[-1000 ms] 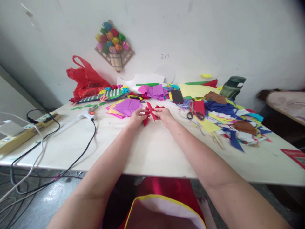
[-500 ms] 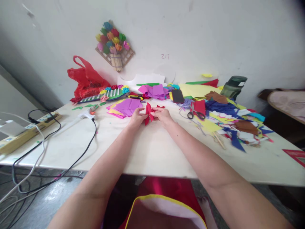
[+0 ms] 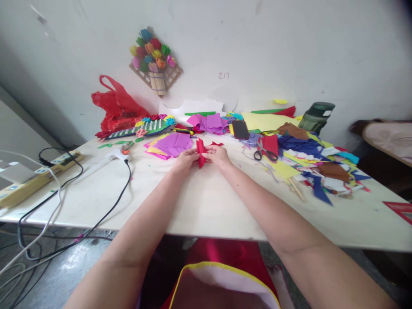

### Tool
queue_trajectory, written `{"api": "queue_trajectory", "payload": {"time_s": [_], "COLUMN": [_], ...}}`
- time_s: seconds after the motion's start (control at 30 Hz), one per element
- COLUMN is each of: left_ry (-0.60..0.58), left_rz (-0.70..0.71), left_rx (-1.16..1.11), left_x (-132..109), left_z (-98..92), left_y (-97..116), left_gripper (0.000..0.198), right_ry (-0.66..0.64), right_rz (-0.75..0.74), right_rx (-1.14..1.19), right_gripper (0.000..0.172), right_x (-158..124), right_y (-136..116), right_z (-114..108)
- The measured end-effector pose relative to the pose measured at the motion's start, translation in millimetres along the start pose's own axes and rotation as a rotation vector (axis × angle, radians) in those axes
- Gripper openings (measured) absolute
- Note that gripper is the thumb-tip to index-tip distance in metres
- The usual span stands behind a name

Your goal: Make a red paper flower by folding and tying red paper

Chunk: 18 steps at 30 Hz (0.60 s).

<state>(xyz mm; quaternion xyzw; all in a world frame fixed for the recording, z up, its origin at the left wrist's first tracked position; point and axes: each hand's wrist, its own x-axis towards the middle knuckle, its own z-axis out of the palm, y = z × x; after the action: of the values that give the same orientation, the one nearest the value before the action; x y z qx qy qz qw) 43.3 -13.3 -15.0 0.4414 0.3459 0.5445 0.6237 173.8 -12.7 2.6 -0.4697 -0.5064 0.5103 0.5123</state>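
Note:
Between my two hands a folded piece of red paper (image 3: 200,153) stands nearly upright just above the white table (image 3: 215,197). My left hand (image 3: 187,159) pinches its left side. On the other side, my right hand (image 3: 217,155) grips it with thumb and fingers; part of the paper is hidden by the fingertips. Another small red paper piece (image 3: 217,144) shows just behind my right hand. To the left of my hands lies a stack of purple, yellow and pink paper sheets (image 3: 174,145).
Scissors (image 3: 265,155) lie right of my hands, beside a heap of coloured paper scraps (image 3: 322,163). A phone (image 3: 240,129) and a green bottle (image 3: 317,116) are farther back. At left are a power strip (image 3: 38,178), a black cable (image 3: 112,206) and a red plastic bag (image 3: 119,103).
The red paper's flaps have come closer together between my fingers, and my right hand has shifted slightly left. My left hand stays nearly in place.

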Motion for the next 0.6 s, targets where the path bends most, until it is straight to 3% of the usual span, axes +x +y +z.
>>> {"api": "queue_trajectory", "payload": {"time_s": [0.6], "left_ry": [0.028], "left_rz": [-0.123], "left_rx": [-0.023], "left_x": [-5], "left_z": [11.0], "left_y": [13], "left_gripper": [0.024], "right_ry": [0.017], "right_rz": [-0.039], "right_rx": [-0.097], "right_gripper": [0.025], "right_x": [6], "right_y": [7], "right_z": [1]}}
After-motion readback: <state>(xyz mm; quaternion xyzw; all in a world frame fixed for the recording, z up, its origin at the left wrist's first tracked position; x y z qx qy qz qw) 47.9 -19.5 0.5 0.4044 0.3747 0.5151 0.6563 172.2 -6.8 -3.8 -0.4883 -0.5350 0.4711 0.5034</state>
